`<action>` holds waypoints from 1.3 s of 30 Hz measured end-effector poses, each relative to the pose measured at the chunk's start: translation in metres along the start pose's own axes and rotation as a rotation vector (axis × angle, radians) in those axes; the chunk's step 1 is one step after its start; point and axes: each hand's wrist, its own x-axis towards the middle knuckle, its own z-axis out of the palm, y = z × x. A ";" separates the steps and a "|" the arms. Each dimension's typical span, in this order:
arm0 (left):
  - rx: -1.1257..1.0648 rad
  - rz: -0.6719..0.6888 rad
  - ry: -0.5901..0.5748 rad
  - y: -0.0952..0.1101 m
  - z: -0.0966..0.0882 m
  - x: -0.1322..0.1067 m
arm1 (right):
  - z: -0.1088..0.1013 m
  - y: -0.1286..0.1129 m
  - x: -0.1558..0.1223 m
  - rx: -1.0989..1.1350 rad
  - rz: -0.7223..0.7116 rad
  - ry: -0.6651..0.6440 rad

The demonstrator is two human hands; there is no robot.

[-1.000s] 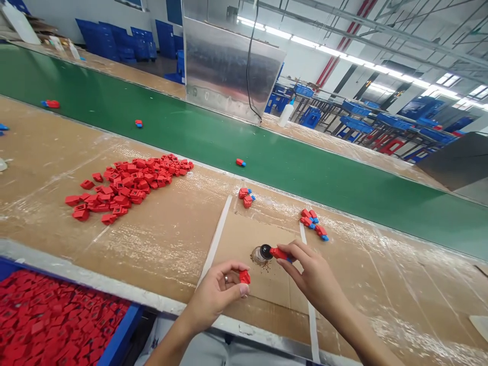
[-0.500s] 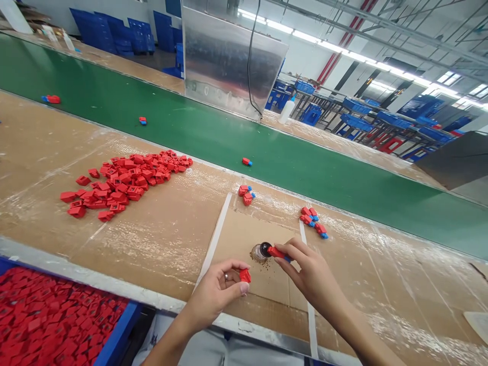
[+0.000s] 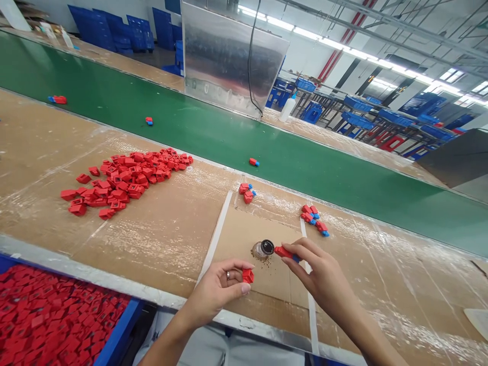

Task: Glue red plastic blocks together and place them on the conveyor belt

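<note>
Between the thumb and fingers of my left hand (image 3: 219,287) is a red hollow plastic block (image 3: 248,275), its opening facing up and to the right. My right hand (image 3: 314,262) pinches a red-and-blue plastic piece (image 3: 284,252), red end pointing left and the blue part mostly behind my fingers. Just left of that red end stands a small round jar with a black top (image 3: 267,247), tilted on the cardboard. Brown specks lie around its base. Beyond my hands, several red-and-blue pieces (image 3: 313,214) sit in a group, and two more (image 3: 247,193) lie by the belt edge.
A heap of red blocks (image 3: 129,178) lies left on the cardboard-covered table. A blue bin (image 3: 129,317) full of red blocks stands at lower left. Across the back runs a green conveyor belt (image 3: 213,137) carrying a few red-and-blue pieces. A metal panel (image 3: 229,61) rises behind it.
My right hand has drawn the red-and-blue piece slightly right, away from the black top. My left hand has shifted slightly right with its block. Pieces on the belt have moved right.
</note>
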 end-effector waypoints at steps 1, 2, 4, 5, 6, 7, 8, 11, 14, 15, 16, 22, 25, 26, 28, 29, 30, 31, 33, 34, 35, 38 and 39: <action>-0.015 -0.002 -0.006 0.001 0.000 -0.001 | -0.003 -0.003 -0.002 0.015 0.022 0.024; -0.027 -0.004 -0.011 0.002 0.001 -0.001 | -0.005 -0.007 -0.005 0.036 0.050 0.051; -0.042 -0.019 -0.020 0.005 0.003 -0.002 | -0.006 -0.016 -0.012 0.095 0.103 0.099; -0.050 -0.031 -0.020 0.006 0.004 -0.002 | -0.005 -0.021 -0.017 0.135 0.125 0.114; -0.056 -0.043 -0.016 0.006 0.005 -0.002 | -0.003 -0.026 -0.020 0.179 0.143 0.125; -0.063 -0.052 -0.011 0.006 0.006 -0.002 | 0.000 -0.030 -0.024 0.226 0.160 0.131; -0.068 -0.056 -0.008 0.006 0.006 -0.002 | 0.004 -0.034 -0.026 0.269 0.172 0.134; -0.058 -0.040 -0.024 0.004 0.005 -0.001 | 0.017 -0.041 -0.030 0.358 0.187 0.127; -0.031 -0.013 -0.053 0.003 0.003 0.000 | 0.029 -0.044 -0.029 0.402 0.179 0.093; -0.029 -0.006 -0.058 0.003 0.003 0.000 | 0.031 -0.045 -0.028 0.413 0.179 0.087; -0.030 -0.003 -0.060 0.003 0.002 0.000 | 0.034 -0.045 -0.028 0.421 0.178 0.084; -0.042 -0.007 -0.065 0.007 0.005 -0.001 | 0.040 -0.047 -0.031 0.445 0.179 0.073; -0.064 -0.014 -0.078 0.006 0.007 -0.001 | 0.040 -0.046 -0.032 0.439 0.175 0.058; -0.068 -0.011 -0.081 0.005 0.007 -0.002 | 0.041 -0.047 -0.032 0.436 0.170 0.056; -0.062 -0.007 -0.081 0.004 0.006 -0.002 | 0.042 -0.048 -0.033 0.432 0.162 0.056; -0.052 -0.008 -0.075 0.003 0.006 -0.002 | 0.043 -0.048 -0.033 0.432 0.159 0.055; -0.035 -0.009 -0.064 0.002 0.005 -0.002 | 0.044 -0.049 -0.034 0.434 0.160 0.052; -0.011 -0.009 -0.050 0.002 0.005 -0.002 | 0.046 -0.050 -0.035 0.437 0.162 0.048; 0.044 -0.006 -0.016 0.002 0.005 -0.002 | 0.049 -0.052 -0.038 0.438 0.167 0.038; 0.069 0.000 -0.004 0.002 0.005 -0.002 | 0.050 -0.053 -0.039 0.437 0.167 0.033; 0.086 0.006 0.006 0.003 0.005 -0.002 | 0.052 -0.054 -0.039 0.434 0.166 0.027; 0.077 0.016 0.013 0.006 0.006 -0.002 | 0.054 -0.055 -0.039 0.429 0.154 0.006; 0.068 0.017 0.014 0.006 0.006 -0.002 | 0.055 -0.055 -0.039 0.429 0.149 0.001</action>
